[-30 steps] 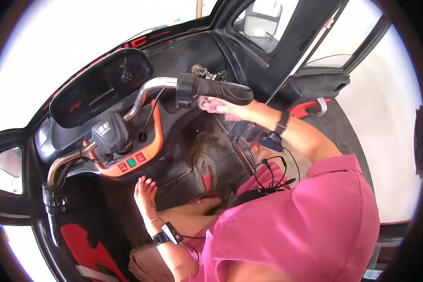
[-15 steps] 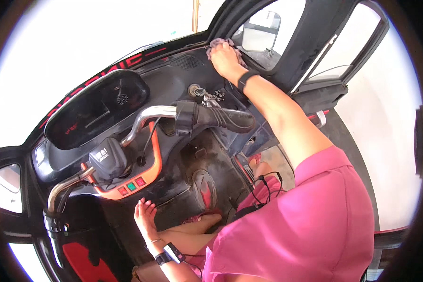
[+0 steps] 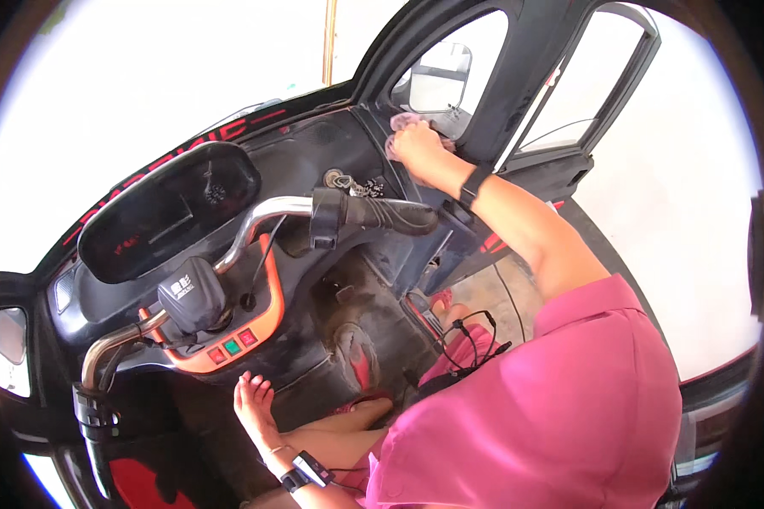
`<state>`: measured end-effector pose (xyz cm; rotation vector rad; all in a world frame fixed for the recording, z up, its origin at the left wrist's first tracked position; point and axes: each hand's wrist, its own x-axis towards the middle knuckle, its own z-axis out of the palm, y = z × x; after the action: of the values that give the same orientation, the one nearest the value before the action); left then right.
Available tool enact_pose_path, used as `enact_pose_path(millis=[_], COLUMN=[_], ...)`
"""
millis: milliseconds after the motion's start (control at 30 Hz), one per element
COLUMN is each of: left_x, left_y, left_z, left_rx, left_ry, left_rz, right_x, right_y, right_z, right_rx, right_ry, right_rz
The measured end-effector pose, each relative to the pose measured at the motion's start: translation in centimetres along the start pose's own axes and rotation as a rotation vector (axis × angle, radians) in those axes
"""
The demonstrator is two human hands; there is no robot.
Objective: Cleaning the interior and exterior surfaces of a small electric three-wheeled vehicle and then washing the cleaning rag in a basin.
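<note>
My right arm stretches across to the far right corner of the dashboard (image 3: 314, 144). There my right hand (image 3: 424, 151) is closed on a crumpled, mottled purple-grey cloth (image 3: 405, 121), pressed against the black trim below the side window. Most of the cloth's middle is hidden beneath my fingers. My left hand (image 3: 255, 409) hangs in the air over my lap, just below the orange switch panel (image 3: 197, 363). Its fingers are loosely bent and apart, and nothing is in it.
A handlebar with a black grip (image 3: 390, 215) crosses in front of the dashboard. Keys (image 3: 365, 187) hang from the ignition behind it. The dark display (image 3: 170, 212) lies to the left. A door (image 3: 560, 178) stands ajar on the right, and a side mirror (image 3: 440, 76) shows outside the window.
My right hand has moved with the cloth from the dashboard's far corner back along the trim under the side window. The view has shifted slightly. My left hand stays in much the same place.
</note>
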<state>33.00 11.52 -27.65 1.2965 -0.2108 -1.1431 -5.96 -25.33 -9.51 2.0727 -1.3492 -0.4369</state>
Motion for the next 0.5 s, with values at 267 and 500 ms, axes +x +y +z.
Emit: enact_pose_path(millis=[267,500], left_x=[0.4,-0.5], left_y=[0.2,0.0], left_z=[1.3,0.9], left_rx=[-0.061,0.009], left_ry=[-0.062,0.037], left_rz=[0.001,0.0], right_x=[-8.1,0.1], right_y=[0.8,0.4], right_z=[-5.2,0.9], right_rx=[-0.302,0.175], right_ry=[-0.042,0.21], right_rz=[0.048,-0.003])
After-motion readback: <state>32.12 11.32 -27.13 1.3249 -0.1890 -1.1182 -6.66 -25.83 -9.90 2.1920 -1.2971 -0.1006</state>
